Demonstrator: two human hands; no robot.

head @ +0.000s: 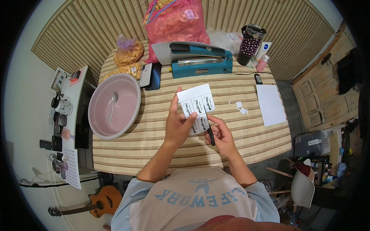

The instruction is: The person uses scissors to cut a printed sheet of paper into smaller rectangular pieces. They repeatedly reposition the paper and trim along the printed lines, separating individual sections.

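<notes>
My left hand [179, 124] grips a white sheet of printed labels [193, 91], thumb on its face and fingers behind. Several labels with black lettering fill its lower part, while a blank strip runs along the top. In my right hand [222, 135] is a pair of scissors with black handles [212, 137]. Their blades reach up into the sheet between two columns of labels, and part of the blades is hidden by the paper. Small white paper scraps [242, 108] lie on the striped tablecloth to the right.
A pink basin [98, 115] with a metal spoon [112, 106] stands at left. Behind are a blue impulse sealer [199, 68], phones [152, 76], snack bags [128, 55] and a large pink bag [176, 26]. A tumbler [250, 44], pink bottle [262, 64] and white sheet [271, 105] are at right.
</notes>
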